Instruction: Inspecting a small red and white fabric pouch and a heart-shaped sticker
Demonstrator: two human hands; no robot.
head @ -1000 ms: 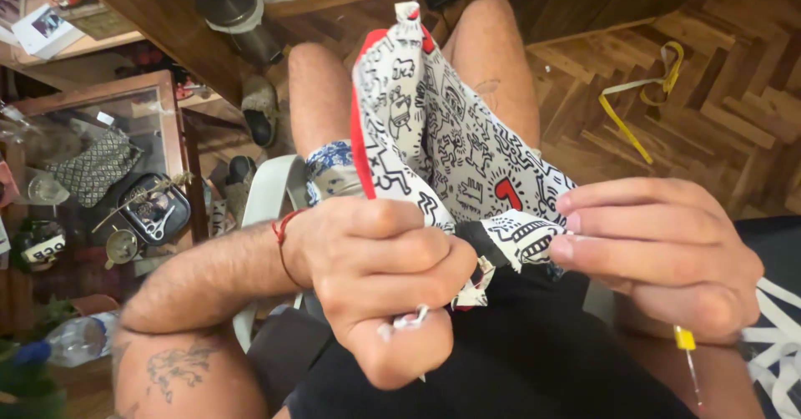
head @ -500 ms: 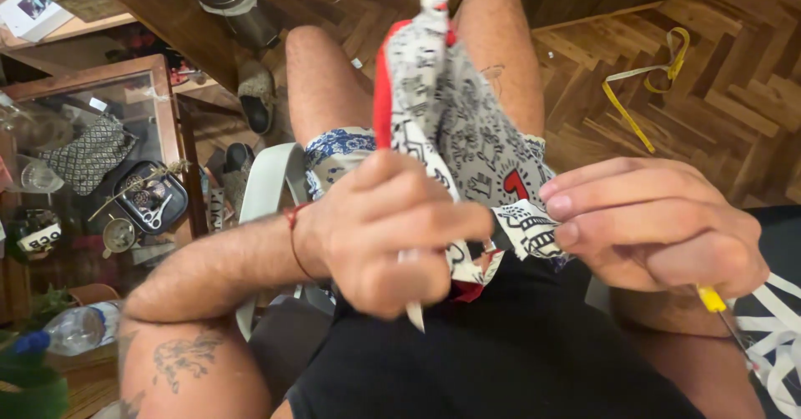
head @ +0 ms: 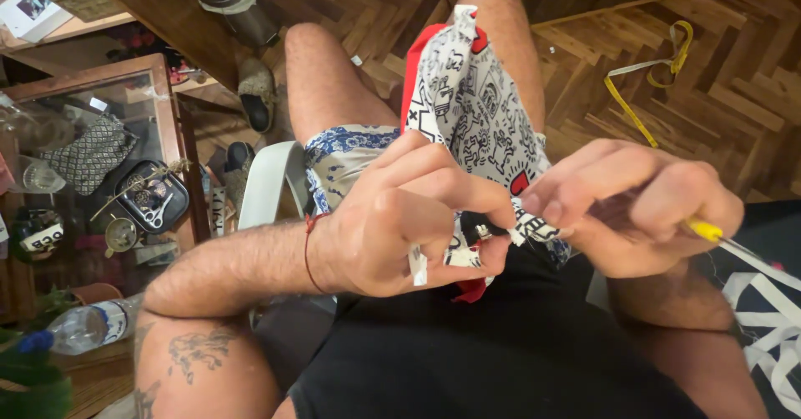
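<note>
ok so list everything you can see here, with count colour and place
printed fabric: 1, white with black drawings and red trim, pinched by both hands over the lap
yellow-handled tool: 1, in the right hand
measuring tape: 1, yellow, on the wood floor, upper right
plastic bottle: 1, clear with blue cap, lower left
glass-top table: 1, wood frame, left
slipper: 1, beige and black, on the floor
left hand: gripping the fabric edge, red string at the wrist
right hand: pinching fabric, holding the tool
</note>
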